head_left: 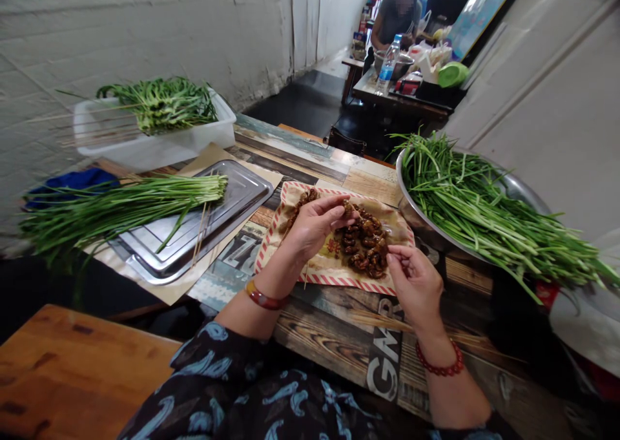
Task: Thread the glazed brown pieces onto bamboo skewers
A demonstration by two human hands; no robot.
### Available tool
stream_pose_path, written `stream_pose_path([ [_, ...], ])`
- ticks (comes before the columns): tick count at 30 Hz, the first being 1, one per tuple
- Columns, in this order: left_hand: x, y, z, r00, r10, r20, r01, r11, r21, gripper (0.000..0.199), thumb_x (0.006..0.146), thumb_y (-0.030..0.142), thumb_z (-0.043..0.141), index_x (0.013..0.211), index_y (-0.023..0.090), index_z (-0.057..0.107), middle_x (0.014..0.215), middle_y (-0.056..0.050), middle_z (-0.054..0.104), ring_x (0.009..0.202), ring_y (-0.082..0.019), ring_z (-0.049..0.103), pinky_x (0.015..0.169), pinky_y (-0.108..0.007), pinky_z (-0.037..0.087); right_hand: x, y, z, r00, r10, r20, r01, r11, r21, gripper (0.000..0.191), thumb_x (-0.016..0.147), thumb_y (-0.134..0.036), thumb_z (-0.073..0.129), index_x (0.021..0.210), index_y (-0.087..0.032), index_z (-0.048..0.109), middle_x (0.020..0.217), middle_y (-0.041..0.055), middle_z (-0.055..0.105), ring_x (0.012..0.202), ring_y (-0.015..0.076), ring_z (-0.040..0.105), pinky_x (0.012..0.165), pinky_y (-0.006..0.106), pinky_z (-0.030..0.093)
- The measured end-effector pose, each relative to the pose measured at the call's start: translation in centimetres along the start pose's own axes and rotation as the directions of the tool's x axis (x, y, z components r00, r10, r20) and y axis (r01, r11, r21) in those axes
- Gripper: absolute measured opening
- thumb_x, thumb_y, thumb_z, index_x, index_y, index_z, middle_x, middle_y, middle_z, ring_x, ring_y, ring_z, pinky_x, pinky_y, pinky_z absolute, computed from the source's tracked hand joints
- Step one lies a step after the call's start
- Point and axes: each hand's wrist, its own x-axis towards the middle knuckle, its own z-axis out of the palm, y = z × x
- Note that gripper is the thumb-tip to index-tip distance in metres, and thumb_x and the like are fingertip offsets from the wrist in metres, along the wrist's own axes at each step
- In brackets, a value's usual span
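Observation:
Between the thumb and fingers of my left hand (317, 223) is a small brown food piece (347, 212), held above the paper-lined tray. My right hand (415, 282) is at the tray's right edge, thumb and fingertips pinched together; whatever they hold is too small to make out. The red-and-white striped tray (329, 280) carries glossy dark brown pieces (371, 246) in sauce. More brown pieces on a skewer (303, 201) lie at its left side, partly behind my left hand.
Green stalks (145, 204) lie across an upturned metal tray (232, 201) with thin sticks. Behind it stands a white bin (165, 146) of greens. At right, a metal bowl (409, 198) holds long green stalks (475, 198). A person (394, 20) sits at a far table.

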Motion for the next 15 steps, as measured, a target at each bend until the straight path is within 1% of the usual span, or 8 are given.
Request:
stream_pose_path([
  [6, -0.3, -0.4, 0.3, 1.000, -0.022, 0.012, 0.022, 0.997, -0.071, 0.030, 0.062, 0.020, 0.083, 0.089, 0.015, 0.072, 0.084, -0.004, 0.072, 0.079, -0.016, 0.070, 0.085, -0.034, 0.054, -0.3, 0.6, -0.1, 1.000, -0.003, 0.008, 0.003, 1.000, 0.002, 0.018, 0.087, -0.035, 0.059, 0.094, -0.021, 0.069, 0.090, 0.0050, 0.071, 0.072, 0.0161, 0.064, 0.067, 0.031, 0.054],
  [8, -0.5, -0.6, 0.3, 0.999, -0.034, 0.021, 0.035, 0.997, -0.071, 0.032, 0.061, 0.020, 0.084, 0.091, 0.015, 0.072, 0.085, -0.004, 0.072, 0.078, -0.016, 0.069, 0.084, -0.035, 0.054, -0.4, 0.8, -0.1, 1.000, -0.009, 0.013, 0.009, 1.000, -0.002, 0.019, 0.087, -0.036, 0.060, 0.095, -0.022, 0.069, 0.090, 0.0048, 0.071, 0.070, 0.0157, 0.064, 0.066, 0.030, 0.053],
  [10, -0.6, -0.8, 0.3, 0.998, -0.056, 0.012, 0.056, 0.998, -0.040, 0.034, 0.061, 0.022, 0.083, 0.093, 0.016, 0.073, 0.087, -0.005, 0.072, 0.078, -0.015, 0.068, 0.080, -0.034, 0.054, -0.4, 0.9, -0.1, 0.999, -0.029, 0.019, 0.029, 0.999, -0.017, 0.019, 0.087, -0.036, 0.061, 0.095, -0.021, 0.070, 0.089, 0.0048, 0.071, 0.069, 0.0156, 0.063, 0.066, 0.031, 0.053],
  [13, -0.5, -1.1, 0.1, 0.998, -0.059, -0.033, 0.060, 0.998, 0.036, 0.034, 0.062, 0.024, 0.083, 0.094, 0.016, 0.074, 0.090, -0.007, 0.072, 0.075, -0.012, 0.064, 0.067, -0.024, 0.050, -0.5, 1.0, -0.2, 0.999, -0.042, 0.016, 0.043, 0.998, -0.036, 0.019, 0.086, -0.037, 0.061, 0.094, -0.021, 0.070, 0.087, 0.0047, 0.071, 0.068, 0.0158, 0.063, 0.067, 0.031, 0.053],
  [15, -0.4, -1.3, 0.0, 0.998, -0.052, -0.048, 0.054, 0.997, 0.052, 0.035, 0.061, 0.025, 0.084, 0.093, 0.015, 0.075, 0.090, -0.007, 0.072, 0.074, -0.011, 0.062, 0.063, -0.022, 0.047, -0.5, 1.1, -0.2, 0.999, -0.029, 0.012, 0.030, 0.999, -0.037, 0.020, 0.086, -0.038, 0.061, 0.094, -0.021, 0.070, 0.087, 0.0048, 0.071, 0.068, 0.0160, 0.063, 0.066, 0.031, 0.053],
])
